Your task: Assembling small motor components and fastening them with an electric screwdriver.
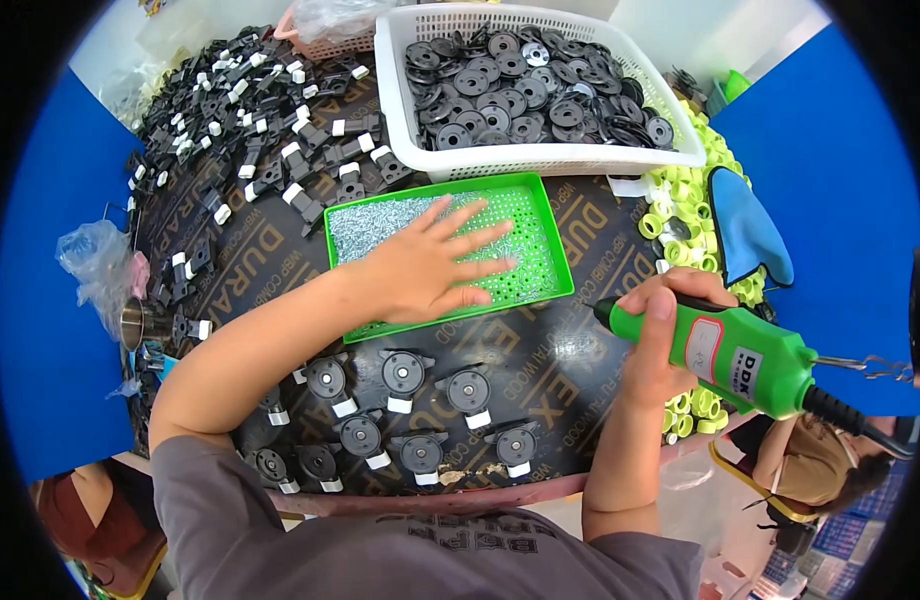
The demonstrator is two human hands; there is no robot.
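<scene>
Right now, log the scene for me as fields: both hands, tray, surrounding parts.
Left hand: open, spread over green tray; contact unclear
Right hand: gripping green corded tool, nose pointing left
Tray contents: small silver pieces, thickest toward the left
Beyond tray: white basket of black discs
Far left: heaped black parts with white tabs
Right side: yellow-green rings
Near edge: black disc assemblies

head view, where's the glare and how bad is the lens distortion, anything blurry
Head view: a pale glare patch on the dark tabletop, just below the right-hand end of the green tray; head view: strong fisheye bending, with the tabletop's near edge curved and the corners black; head view: the left hand and green electric screwdriver look fairly sharp.
</scene>
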